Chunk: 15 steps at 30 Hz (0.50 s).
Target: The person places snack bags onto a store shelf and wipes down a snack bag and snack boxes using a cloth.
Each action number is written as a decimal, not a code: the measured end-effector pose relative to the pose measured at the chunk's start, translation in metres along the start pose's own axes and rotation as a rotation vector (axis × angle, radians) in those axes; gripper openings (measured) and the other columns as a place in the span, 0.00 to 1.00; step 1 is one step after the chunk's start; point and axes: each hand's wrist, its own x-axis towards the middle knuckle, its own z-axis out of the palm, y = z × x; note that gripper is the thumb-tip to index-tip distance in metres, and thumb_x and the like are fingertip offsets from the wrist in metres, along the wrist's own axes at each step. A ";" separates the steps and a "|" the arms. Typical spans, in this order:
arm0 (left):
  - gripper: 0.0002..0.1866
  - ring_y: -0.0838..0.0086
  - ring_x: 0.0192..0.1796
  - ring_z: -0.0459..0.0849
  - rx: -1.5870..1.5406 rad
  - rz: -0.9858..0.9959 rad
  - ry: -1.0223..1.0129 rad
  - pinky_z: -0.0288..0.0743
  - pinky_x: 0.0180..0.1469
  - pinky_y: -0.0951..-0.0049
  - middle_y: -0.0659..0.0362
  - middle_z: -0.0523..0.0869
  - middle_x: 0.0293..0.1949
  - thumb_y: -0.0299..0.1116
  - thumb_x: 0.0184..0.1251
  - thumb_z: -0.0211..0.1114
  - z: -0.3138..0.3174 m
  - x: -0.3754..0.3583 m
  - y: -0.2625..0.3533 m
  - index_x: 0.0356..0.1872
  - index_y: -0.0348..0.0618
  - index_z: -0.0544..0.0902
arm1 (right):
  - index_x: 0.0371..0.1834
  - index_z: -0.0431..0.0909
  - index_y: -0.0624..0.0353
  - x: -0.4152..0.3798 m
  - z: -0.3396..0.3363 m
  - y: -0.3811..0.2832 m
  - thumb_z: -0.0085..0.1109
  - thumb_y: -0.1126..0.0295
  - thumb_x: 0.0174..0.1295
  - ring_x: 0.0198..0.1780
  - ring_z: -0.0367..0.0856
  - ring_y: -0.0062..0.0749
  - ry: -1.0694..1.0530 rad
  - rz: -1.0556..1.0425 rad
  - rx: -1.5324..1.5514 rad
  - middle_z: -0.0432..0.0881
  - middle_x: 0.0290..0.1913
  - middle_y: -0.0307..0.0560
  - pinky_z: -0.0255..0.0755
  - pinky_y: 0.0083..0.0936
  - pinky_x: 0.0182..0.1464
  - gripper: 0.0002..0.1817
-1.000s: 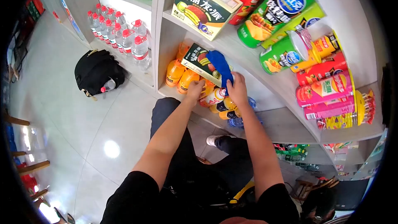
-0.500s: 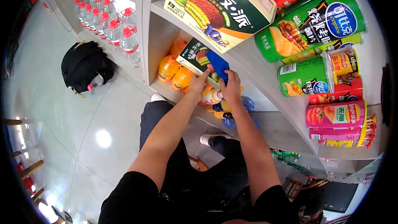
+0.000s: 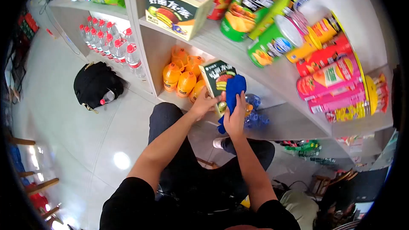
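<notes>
Partly hidden box, behind blue cloth

"好丽友·派" up on the carton, and there it is again on the smaller-looking box below that carton! Over to the carton's right, "无限" on the pink canister.

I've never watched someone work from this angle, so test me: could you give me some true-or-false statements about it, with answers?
1. The right hand holds a blue cloth. True.
2. The left hand grips an orange bottle. False: it holds a box.
3. The black backpack hangs from a shelf. False: the backpack rests on the floor.
4. The clear bottles near the backpack have red caps. True.
</notes>
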 end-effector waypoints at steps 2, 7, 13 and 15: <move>0.33 0.71 0.55 0.78 0.159 0.058 -0.112 0.76 0.56 0.67 0.56 0.76 0.57 0.28 0.59 0.70 0.012 -0.022 -0.013 0.64 0.44 0.62 | 0.70 0.52 0.72 -0.038 -0.012 0.001 0.48 0.74 0.63 0.75 0.46 0.64 -0.018 0.110 0.011 0.49 0.73 0.72 0.42 0.49 0.74 0.32; 0.39 0.73 0.59 0.73 0.479 0.060 -0.360 0.69 0.62 0.69 0.57 0.75 0.57 0.23 0.52 0.72 0.039 -0.082 -0.039 0.65 0.40 0.61 | 0.73 0.48 0.70 -0.114 -0.037 0.001 0.36 0.71 0.73 0.68 0.63 0.52 0.233 0.547 0.380 0.59 0.70 0.65 0.54 0.35 0.69 0.28; 0.37 0.69 0.54 0.76 0.851 0.015 -0.406 0.69 0.59 0.70 0.51 0.78 0.50 0.32 0.47 0.73 0.019 -0.103 -0.100 0.60 0.41 0.65 | 0.69 0.59 0.69 -0.145 -0.049 0.034 0.40 0.70 0.72 0.60 0.71 0.39 0.606 0.709 0.737 0.71 0.62 0.57 0.60 0.29 0.64 0.24; 0.38 0.68 0.53 0.77 0.897 -0.058 -0.422 0.70 0.59 0.69 0.50 0.79 0.49 0.33 0.47 0.73 0.014 -0.101 -0.106 0.61 0.41 0.66 | 0.65 0.65 0.71 -0.147 -0.054 0.049 0.41 0.73 0.69 0.57 0.72 0.35 0.674 0.727 0.859 0.75 0.58 0.55 0.61 0.27 0.63 0.22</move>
